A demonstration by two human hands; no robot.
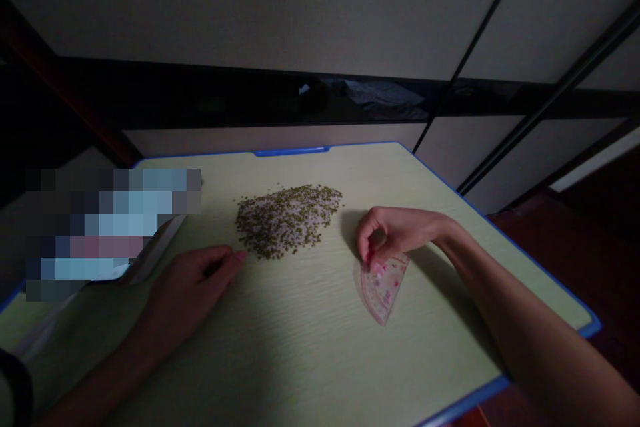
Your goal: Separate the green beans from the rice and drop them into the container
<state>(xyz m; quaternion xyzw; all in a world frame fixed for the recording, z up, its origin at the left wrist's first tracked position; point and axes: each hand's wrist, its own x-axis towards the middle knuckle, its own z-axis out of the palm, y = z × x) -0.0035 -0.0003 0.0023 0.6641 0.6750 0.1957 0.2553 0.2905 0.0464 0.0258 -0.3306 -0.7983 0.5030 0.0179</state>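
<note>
A loose pile of small green beans mixed with whitish grains (290,220) lies on the pale table. My left hand (193,283) rests at the pile's near left edge, fingers curled and thumb stretched alongside the index finger. Nothing shows between them. To the right of the pile, my right hand (387,233) is closed in a pinch at the upper end of a clear plastic protractor (385,290) with pink and red print. The protractor lies close to the tabletop, its curved edge toward the left, and the hand hides its upper part.
The tabletop (310,360) has a blue rim and a blue handle strip (293,151) at the far edge. A blurred-out object (117,233) covers the left side. Behind stands a pale cabinet (280,13) with a dark open slot holding crumpled cloth (385,97).
</note>
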